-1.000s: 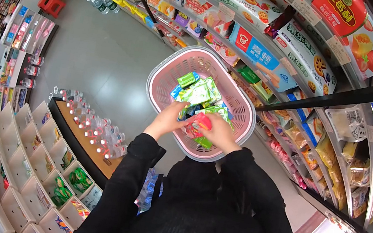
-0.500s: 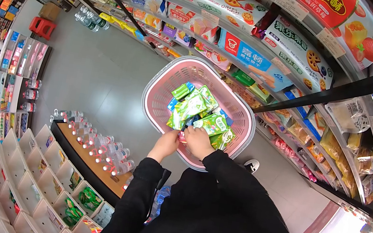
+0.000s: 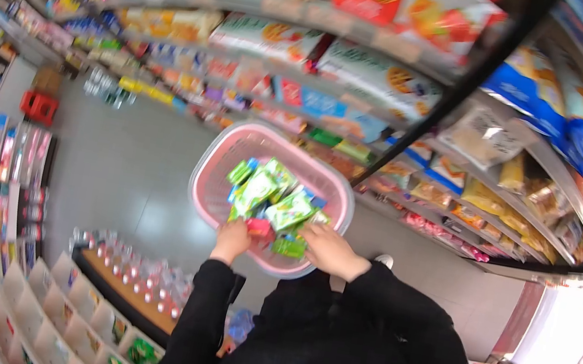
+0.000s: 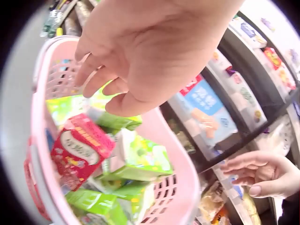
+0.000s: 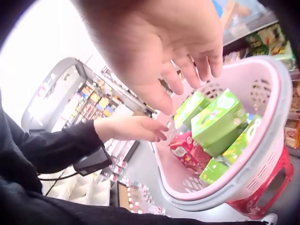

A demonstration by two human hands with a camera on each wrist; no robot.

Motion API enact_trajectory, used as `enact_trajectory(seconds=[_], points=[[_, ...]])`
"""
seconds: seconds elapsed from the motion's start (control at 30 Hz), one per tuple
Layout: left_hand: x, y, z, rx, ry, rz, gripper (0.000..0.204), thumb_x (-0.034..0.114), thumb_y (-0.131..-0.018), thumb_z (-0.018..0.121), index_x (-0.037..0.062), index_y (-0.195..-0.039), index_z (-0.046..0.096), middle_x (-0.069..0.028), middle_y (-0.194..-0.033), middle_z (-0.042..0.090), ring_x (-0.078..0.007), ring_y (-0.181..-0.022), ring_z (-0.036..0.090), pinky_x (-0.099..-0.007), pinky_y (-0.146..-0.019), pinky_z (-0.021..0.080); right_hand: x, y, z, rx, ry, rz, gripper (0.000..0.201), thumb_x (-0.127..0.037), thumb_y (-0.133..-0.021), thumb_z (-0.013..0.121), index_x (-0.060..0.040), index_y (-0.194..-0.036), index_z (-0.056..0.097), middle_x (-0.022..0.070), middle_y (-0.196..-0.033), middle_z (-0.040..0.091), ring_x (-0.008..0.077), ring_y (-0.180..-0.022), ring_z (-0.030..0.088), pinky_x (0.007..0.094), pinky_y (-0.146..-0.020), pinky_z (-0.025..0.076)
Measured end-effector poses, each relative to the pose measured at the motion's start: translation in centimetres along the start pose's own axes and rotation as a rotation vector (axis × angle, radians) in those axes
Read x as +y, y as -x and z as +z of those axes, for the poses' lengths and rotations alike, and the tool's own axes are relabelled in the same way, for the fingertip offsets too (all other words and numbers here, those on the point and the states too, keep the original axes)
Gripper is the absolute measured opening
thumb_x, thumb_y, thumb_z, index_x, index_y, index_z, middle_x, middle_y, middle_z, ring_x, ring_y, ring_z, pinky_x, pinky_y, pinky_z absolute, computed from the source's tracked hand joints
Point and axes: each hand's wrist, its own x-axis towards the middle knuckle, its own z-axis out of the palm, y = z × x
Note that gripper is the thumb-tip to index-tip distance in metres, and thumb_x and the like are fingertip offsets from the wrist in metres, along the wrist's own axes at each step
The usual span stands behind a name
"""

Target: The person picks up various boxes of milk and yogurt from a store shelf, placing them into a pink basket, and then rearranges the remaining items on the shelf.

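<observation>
- Pink basket [image 3: 208, 182], plastic with perforated walls, sits in the shop aisle just in front of the person, beside the snack shelves [image 3: 370, 79]; the right wrist view shows a red frame under it.
- Inside lies a loose heap of green cartons [image 3: 279, 207], tilted at different angles and piled on one another, filling most of the basket.
- One red carton [image 4: 79, 147] lies against the near wall, partly under the green ones and touching them.
- Left hand [image 3: 233, 234] is at the near rim; from the wrist view its fingers [image 4: 101, 79] are loosely bent and slightly apart, holding nothing, just above the cartons.
- Right hand [image 3: 323, 247] hovers over the near right part of the basket, its fingers [image 5: 187, 70] relaxed, a little spread, gripping nothing. Whether either hand touches the rim cannot be told.
- Both arms wear black sleeves.
- Shelves behind the basket carry large biscuit and snack packets in rows.
- Behind the person, a low display holds bottles [image 3: 137, 272], with white bins [image 3: 66, 306] of small packets beside it.
- Grey floor [image 3: 119, 153] lies around the basket.
</observation>
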Motion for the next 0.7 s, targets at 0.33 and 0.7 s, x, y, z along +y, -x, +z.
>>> enact_trajectory(seconds=[0.33,0.7], points=[[30.3,7.2,-19.1,0.064,0.044,1.284,0.040,0.026,-0.081,0.059,0.0012,-0.112,0.053,-0.0197,-0.099,0.059,-0.0372,-0.091,0.056,-0.0435,-0.078,0.045,-0.4,18.5,-27.0,0.338,0.141,0.089,0.032,-0.014,-0.079,0.058,-0.0046,-0.109,0.052,0.0151,-0.097,0.058,0.0336,-0.090,0.057,0.0412,-0.076,0.046],[60.8,21.5,-32.3,0.552,0.296,1.887,0.023,0.003,-0.080,0.055,0.0017,-0.103,0.057,-0.0136,-0.092,0.061,-0.0291,-0.084,0.060,-0.0355,-0.074,0.047,0.2,32.0,-61.6,1.083,0.952,0.169,0.037,-0.003,-0.075,0.057,-0.0016,-0.112,0.053,0.0160,-0.106,0.057,0.0290,-0.096,0.057,0.0345,-0.081,0.047]])
